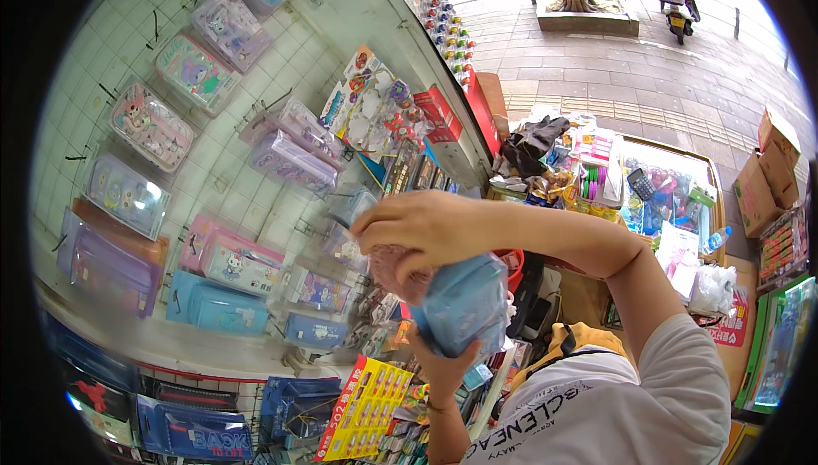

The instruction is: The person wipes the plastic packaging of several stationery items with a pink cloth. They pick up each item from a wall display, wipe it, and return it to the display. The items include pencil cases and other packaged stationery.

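Note:
My left hand (444, 356) is wrapped around the lower end of a blue pouch (470, 299), which seems to be in clear plastic. Above it, my right hand (418, 231) reaches across from the right. Its fingers are closed over a pinkish, textured item (393, 267), blurred and partly hidden, right against the blue pouch. Packaged pencil cases hang on the wall grid behind my hands, among them a blue one (316, 331) and a patterned one (323, 289).
More cases, such as a white-and-pink one (153, 126), hang on hooks to the left. A yellow glue display card (367, 407) stands low in front. At the right are a glass counter (712, 177) with a calculator (641, 184), a water bottle (716, 240) and cardboard boxes (760, 190).

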Demonstrator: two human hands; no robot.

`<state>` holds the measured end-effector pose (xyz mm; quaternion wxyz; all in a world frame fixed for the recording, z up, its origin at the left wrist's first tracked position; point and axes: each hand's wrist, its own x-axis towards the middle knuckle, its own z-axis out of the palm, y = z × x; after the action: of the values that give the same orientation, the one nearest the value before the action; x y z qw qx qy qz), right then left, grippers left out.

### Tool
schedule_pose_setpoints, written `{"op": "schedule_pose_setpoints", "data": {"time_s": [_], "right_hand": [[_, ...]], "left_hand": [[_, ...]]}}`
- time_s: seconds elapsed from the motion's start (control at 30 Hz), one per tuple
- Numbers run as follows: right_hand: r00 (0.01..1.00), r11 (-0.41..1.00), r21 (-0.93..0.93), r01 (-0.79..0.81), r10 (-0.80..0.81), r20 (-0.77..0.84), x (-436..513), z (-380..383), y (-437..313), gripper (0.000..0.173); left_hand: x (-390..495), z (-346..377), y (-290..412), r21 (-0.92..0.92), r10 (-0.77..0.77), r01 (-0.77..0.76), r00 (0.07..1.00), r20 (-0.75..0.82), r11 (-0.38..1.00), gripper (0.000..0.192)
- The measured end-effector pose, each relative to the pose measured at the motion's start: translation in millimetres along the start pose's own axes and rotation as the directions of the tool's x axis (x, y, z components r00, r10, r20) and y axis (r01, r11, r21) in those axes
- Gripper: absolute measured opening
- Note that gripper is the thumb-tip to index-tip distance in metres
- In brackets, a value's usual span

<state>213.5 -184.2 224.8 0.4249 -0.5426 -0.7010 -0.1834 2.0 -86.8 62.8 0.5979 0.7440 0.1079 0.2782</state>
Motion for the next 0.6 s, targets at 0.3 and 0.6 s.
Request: {"op": "schedule_pose_setpoints", "data": {"time_s": [0.3,0.6], "right_hand": [[0.999,0.897,-0.442,-0.023,-0.001,-0.054,-21.0,27.3,14.9,0.043],[0.971,0.869,-0.489,-0.070,-0.054,-0.234,-45.8,19.5,27.1,0.034]], "left_hand": [[-10.9,6.2,-9.7,-0.028,0.060,-0.060,0.998,-0.016,0.998,0.090],[-11.2,-1.8,-21.9,0.068,0.075,-0.077,0.997,0.034,0.995,0.091]]}}
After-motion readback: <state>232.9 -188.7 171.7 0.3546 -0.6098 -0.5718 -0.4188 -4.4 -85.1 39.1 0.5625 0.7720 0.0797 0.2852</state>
